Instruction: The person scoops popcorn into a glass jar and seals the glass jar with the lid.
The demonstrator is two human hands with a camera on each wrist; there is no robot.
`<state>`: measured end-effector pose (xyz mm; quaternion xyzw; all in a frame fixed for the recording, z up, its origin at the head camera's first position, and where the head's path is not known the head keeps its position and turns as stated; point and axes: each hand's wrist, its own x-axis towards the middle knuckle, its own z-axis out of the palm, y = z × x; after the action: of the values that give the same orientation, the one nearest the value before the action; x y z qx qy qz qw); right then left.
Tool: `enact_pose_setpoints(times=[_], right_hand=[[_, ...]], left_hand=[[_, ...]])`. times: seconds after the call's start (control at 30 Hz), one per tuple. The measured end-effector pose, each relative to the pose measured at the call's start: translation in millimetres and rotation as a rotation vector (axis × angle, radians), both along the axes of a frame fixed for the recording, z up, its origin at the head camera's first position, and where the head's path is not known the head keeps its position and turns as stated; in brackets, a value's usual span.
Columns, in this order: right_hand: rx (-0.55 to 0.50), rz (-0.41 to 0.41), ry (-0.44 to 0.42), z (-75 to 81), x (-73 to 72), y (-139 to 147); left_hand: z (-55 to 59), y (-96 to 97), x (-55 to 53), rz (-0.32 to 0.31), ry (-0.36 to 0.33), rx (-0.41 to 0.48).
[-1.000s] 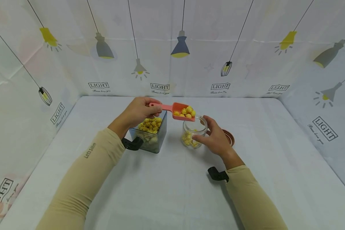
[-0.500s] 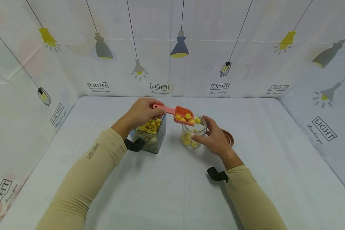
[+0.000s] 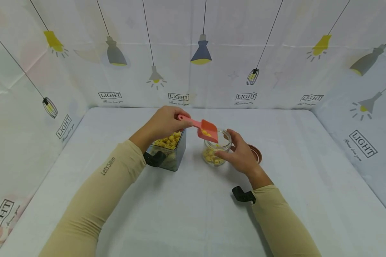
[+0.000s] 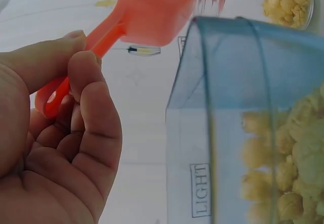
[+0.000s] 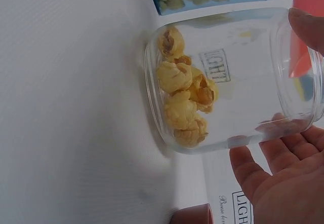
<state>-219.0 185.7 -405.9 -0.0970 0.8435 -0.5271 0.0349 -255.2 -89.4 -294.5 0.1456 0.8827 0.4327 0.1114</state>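
Observation:
My left hand [image 3: 168,124] pinches the handle of a coral-red scoop [image 3: 213,132] between thumb and fingers. The scoop tilts down to the right, its lip at the mouth of a clear glass jar [image 5: 243,77]. A little popcorn [image 3: 206,132] shows in the scoop. Pieces of yellow popcorn [image 5: 177,77] lie at the bottom of the jar. My right hand [image 3: 241,153] holds the jar near its rim, thumb on one side and fingers on the other. Under my left hand stands a bluish clear bin [image 4: 187,127] with more popcorn in it.
A round brown-red lid [image 3: 256,152] lies on the white table [image 3: 186,214] just right of the jar, partly behind my right hand. At the back, a white cloth [image 3: 225,82] printed with hanging lamps rises behind the table.
My left hand has moved right and tipped the scoop lower over the jar. Most of the popcorn has left the scoop. My right hand and the jar have stayed put.

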Motion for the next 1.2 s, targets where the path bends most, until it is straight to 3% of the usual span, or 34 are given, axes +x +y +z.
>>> enact_pose_setpoints(times=[0.2, 0.57, 1.03, 1.2], right_hand=[[0.003, 0.002, 0.013, -0.7, -1.1, 0.1], [0.001, 0.006, 0.02, -1.0, -1.5, 0.4], [-0.005, 0.002, 0.017, -1.8, -0.9, 0.2], [-0.001, 0.0, 0.019, -2.3, -0.9, 0.3]], left_hand=[[6.2, 6.3, 0.4, -0.033, 0.05, -0.036], [12.3, 5.6, 2.4, -0.04, 0.072, -0.042], [15.2, -32.2, 4.8, 0.014, -0.053, 0.264], [17.5, -51.4, 8.9, 0.047, -0.046, 0.281]])
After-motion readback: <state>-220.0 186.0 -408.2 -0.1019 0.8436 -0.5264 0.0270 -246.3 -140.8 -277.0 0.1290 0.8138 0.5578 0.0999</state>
